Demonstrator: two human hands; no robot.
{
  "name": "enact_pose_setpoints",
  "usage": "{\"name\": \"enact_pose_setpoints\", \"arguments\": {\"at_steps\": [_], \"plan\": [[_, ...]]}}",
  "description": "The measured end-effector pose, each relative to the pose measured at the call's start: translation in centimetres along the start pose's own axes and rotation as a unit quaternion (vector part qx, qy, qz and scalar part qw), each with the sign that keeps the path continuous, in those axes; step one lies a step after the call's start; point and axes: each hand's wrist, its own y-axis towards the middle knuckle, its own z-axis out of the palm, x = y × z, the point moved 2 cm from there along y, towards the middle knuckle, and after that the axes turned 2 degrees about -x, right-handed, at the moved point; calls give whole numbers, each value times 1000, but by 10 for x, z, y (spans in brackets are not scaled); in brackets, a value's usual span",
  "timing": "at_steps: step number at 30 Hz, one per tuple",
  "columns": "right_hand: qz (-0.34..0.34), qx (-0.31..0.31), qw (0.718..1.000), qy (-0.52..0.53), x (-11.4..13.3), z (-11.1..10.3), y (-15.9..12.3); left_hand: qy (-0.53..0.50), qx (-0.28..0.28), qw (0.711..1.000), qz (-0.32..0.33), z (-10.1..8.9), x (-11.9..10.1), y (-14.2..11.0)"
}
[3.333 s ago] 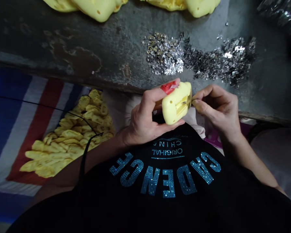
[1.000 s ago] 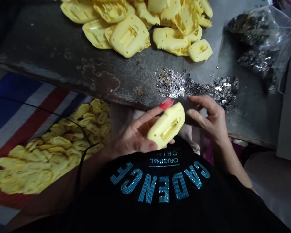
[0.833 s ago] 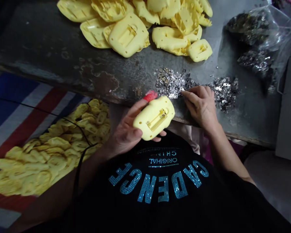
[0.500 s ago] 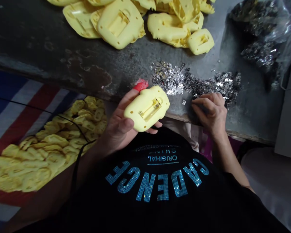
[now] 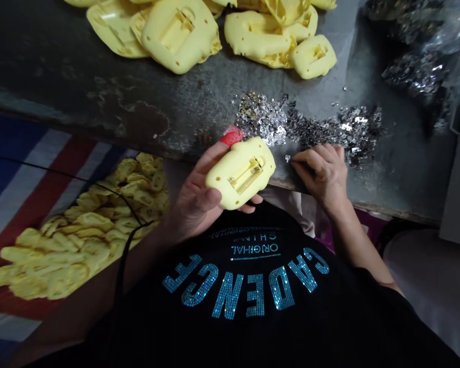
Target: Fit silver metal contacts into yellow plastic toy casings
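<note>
**Yellow plastic shell in L hand, slot up**

Grip: fingers closed under shell, thumb on near edge; slot kept facing eyes, apparently for view. Red fingertip wrap on L index. R hand at 3 o'clock, fingers together on bench, tips just beside loose metal clip; pinch can't tell. Heap of metal clips at 1 o'clock.

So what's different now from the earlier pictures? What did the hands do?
The right hand has left the edge of the yellow plastic part and moved over to the table, beside the small silver metal pieces, with one loose piece near its fingertips. The left hand has kept hold of the part, which has shifted left. The silver pile stayed as it was.
</note>
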Motion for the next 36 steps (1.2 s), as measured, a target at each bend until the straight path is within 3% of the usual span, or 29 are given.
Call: {"name": "enact_pose_setpoints", "arguments": {"at_steps": [7,12,15,25,31,36], "plan": [[7,-22,999,31,-15,-24,-39,2,27,1000,-6,4,4,4],[127,-36,989,70,-16,-31,-50,42,25,999,-4,8,5,5],[143,-12,985,93,-11,-27,-46,32,36,999,5,9,4,6],[83,33,992,87,3,-30,-46,31,30,999,-17,7,5,2],[-3,8,999,-39,10,-22,-47,16,39,999,-15,11,4,3],[-20,1,999,-36,6,-25,-48,9,46,999,-21,12,4,1]]}}
